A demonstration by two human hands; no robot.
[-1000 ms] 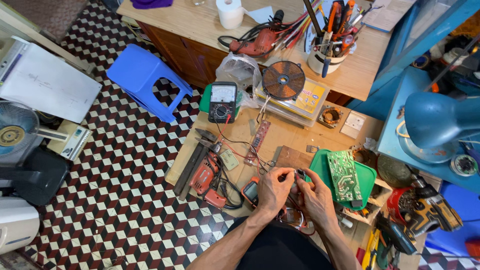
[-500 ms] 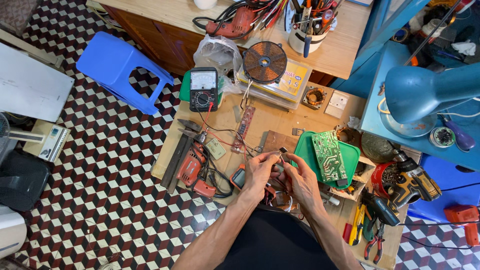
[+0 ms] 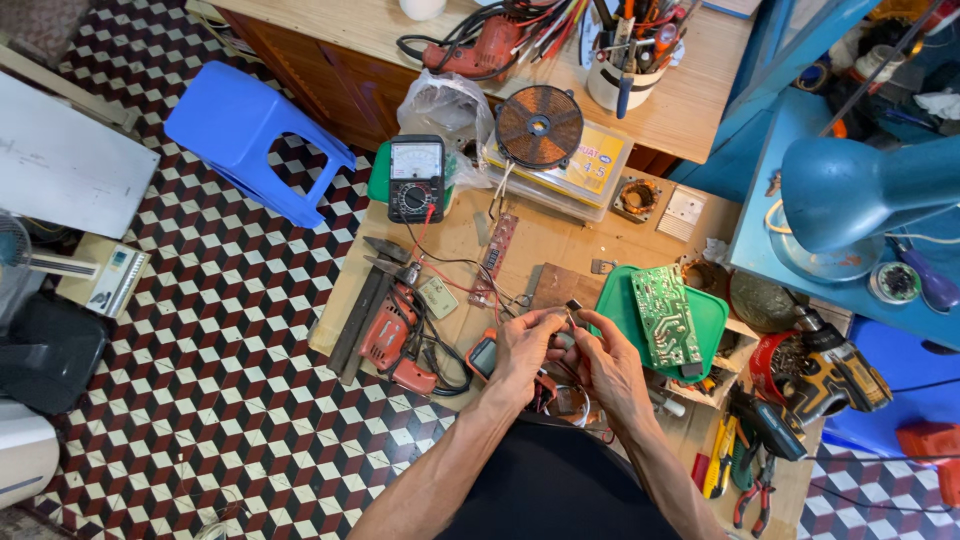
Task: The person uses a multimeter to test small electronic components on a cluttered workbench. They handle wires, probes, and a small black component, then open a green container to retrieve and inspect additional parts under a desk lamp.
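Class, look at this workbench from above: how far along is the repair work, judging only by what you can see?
Done: the circuit board lies loose on the green tray, and the copper coil sits apart on a yellow box. In hand: both hands, left hand and right hand, pinch a small dark component. Left: the multimeter lies unused; nothing looks reassembled.

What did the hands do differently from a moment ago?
Very little. Both hands, left hand and right hand, stay together over the bench, still pinching the small dark part between their fingertips. Mostly the camera view shifted. The green tray, circuit board and multimeter stayed put.
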